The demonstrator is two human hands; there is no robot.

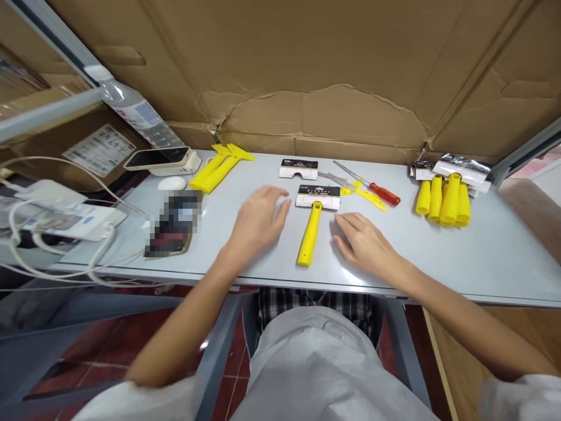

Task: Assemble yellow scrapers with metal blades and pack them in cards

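A scraper with a yellow handle (309,237) lies on the table between my hands, a black and white card (318,197) over its head end. My left hand (262,216) is to its left, thumb and fingers apart, holding nothing. On the other side my right hand (364,242) rests low near the card's right corner, fingers stretched out and empty. Behind the scraper lie another folded card (298,169), a grey metal blade (333,178), a flat yellow piece (370,197) and a slim tool with a red handle (384,193).
Several carded yellow handles (449,202) are piled at the right. Two yellow handles (223,168) lie back left, near a phone on a stand (160,159), a white oval object (172,183) and a blurred-out phone (173,225). A bottle (135,111) and white cables (99,263) occupy the left.
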